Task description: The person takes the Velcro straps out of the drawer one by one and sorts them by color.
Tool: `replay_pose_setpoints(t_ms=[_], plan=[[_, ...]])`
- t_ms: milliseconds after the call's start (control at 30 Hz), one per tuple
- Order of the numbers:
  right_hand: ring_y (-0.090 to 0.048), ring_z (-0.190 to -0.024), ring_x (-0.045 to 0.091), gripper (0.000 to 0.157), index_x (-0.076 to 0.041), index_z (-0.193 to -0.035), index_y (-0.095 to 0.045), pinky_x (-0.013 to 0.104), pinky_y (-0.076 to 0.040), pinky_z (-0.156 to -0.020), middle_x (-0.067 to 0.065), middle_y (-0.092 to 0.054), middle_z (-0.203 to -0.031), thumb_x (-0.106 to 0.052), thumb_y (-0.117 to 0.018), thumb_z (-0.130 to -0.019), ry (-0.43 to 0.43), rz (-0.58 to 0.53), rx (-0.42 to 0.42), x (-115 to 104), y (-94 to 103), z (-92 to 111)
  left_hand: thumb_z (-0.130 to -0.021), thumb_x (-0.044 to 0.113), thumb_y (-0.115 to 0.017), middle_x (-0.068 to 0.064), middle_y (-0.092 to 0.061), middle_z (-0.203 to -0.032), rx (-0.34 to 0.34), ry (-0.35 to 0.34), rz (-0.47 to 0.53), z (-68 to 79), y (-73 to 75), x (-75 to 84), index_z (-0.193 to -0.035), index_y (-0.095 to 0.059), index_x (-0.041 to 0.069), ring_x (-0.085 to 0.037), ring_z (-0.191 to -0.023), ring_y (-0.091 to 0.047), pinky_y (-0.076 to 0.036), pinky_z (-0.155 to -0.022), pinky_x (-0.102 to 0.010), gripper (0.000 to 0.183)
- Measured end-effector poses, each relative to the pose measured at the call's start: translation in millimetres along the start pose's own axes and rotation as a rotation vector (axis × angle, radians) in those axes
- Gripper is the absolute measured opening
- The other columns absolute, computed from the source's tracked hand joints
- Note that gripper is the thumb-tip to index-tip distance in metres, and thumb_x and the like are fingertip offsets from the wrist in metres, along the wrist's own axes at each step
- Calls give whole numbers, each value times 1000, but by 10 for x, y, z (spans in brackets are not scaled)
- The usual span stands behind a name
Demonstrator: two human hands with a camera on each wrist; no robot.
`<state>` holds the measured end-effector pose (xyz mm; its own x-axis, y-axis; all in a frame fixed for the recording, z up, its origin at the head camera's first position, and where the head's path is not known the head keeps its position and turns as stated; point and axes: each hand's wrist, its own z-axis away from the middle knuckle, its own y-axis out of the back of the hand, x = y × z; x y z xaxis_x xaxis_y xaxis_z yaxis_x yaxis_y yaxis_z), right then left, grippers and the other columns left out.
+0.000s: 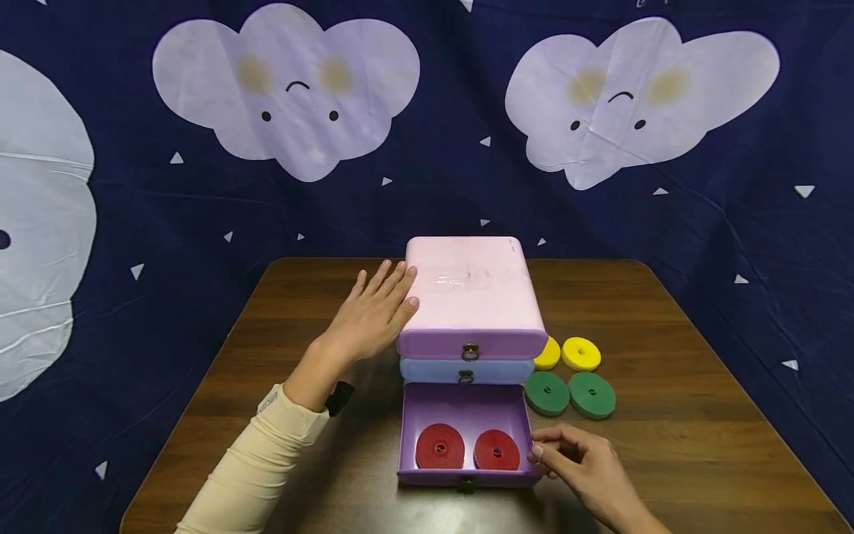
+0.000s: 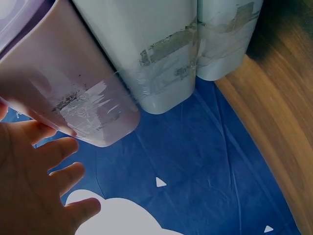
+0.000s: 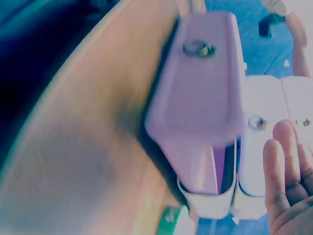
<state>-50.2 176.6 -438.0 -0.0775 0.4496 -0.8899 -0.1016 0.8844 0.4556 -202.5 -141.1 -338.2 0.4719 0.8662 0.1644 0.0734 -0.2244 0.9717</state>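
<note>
A small three-drawer unit with a pink top stands on the table, its purple bottom drawer pulled out. In that drawer lie two flat red rolls of coiled strip, side by side. My left hand rests with straight fingers against the unit's upper left edge; in the left wrist view its fingertips reach the pink casing. By the drawer's right front corner is my right hand, thumb and forefinger at the side wall. Loosely extended fingers of the right hand show in the right wrist view.
Right of the unit lie two green rolls and two yellow rolls, one yellow partly hidden by the casing. The light blue middle drawer is closed. Behind the wooden table hangs a dark blue cloth with clouds.
</note>
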Motion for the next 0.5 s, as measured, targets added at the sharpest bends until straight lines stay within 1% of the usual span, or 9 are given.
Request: replay_pose_setpoints(t_ms=[33, 100, 167, 233, 333, 400, 500], plan=[[-63, -65, 4, 21, -7, -102, -69, 24, -53, -59, -2, -70, -77, -20, -68, -87, 57, 41, 32, 3, 21, -29, -102, 49, -15, 0, -10, -161, 0, 1, -1, 2, -1, 1, -153, -10, 23, -20, -150, 0, -2, -120, -51, 58], [-64, -69, 1, 19, -10, -102, -68, 21, -53, -60, -3, -72, -81, -15, -70, -84, 200, 106, 81, 20, 53, -93, -102, 50, -15, 0, -10, -161, -2, 2, -2, 4, 0, 4, -153, -10, 23, -20, -149, 1, -2, -120, -51, 58], [-65, -75, -1, 24, -12, -104, -68, 17, -52, -65, -4, -73, -86, -10, -73, -81, 342, 170, 112, 51, 86, -162, -102, 50, -15, 0, -10, -161, -1, 3, -5, 6, 1, 7, -153, -10, 23, -20, -149, 1, -2, -120, -51, 58], [-64, -85, -2, 33, -14, -108, -67, 11, -50, -73, -4, -73, -93, -7, -76, -77, 445, 226, 119, 91, 122, -223, -102, 50, -15, 0, -11, -161, 2, 1, -7, 4, 0, 9, -153, -11, 23, -20, -150, 0, -3, -120, -51, 58], [-61, -97, -1, 44, -13, -113, -65, 6, -43, -86, -2, -71, -103, -7, -80, -72, 579, 291, 96, 153, 179, -319, -102, 50, -15, 1, -10, -161, -1, 2, -2, 5, 3, 16, -153, -11, 23, -20, -149, 1, -2, -120, -51, 58], [-59, -101, 0, 48, -14, -116, -64, 4, -40, -89, -3, -68, -108, -11, -81, -72, 637, 343, 65, 183, 214, -379, -102, 50, -15, 1, -10, -161, -3, 5, 1, 5, 4, 19, -153, -10, 23, -19, -149, 1, -2, -120, -50, 58], [-58, -103, 4, 53, -11, -121, -62, 5, -40, -91, -2, -66, -112, -16, -82, -72, 745, 391, 0, 211, 245, -474, -102, 50, -16, 1, -10, -161, -7, 9, 4, 7, 7, 20, -153, -10, 23, -19, -149, 2, -1, -120, -50, 58]])
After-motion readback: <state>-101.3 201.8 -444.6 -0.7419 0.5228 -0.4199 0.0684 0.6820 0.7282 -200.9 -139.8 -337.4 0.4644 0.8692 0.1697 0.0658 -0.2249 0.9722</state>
